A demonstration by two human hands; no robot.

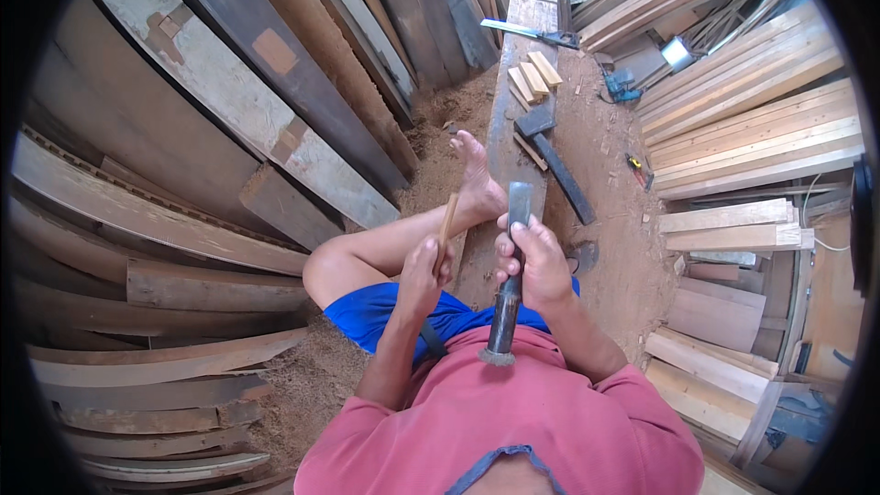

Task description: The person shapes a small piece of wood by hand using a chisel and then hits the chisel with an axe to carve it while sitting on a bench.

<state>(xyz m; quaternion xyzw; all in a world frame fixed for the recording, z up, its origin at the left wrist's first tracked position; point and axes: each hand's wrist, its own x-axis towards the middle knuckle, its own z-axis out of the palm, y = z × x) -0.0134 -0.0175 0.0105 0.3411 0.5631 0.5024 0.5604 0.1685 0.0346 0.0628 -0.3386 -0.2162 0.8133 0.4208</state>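
My right hand is closed round a broad chisel, its flat metal blade pointing away from me and its dark handle, frayed at the butt, pointing toward my chest. To the left, my left hand grips a thin strip of wood that stands up out of the fingers. The two tools are apart. Beyond my hands, a dark mallet lies slanting across the narrow wooden bench. Several short pale wood blocks rest on the bench farther off.
A handsaw lies across the bench's far part. Right of it on the dusty ground are a blue power tool and a yellow-and-black hand tool. Stacked timber lines the right; long boards lean along the left.
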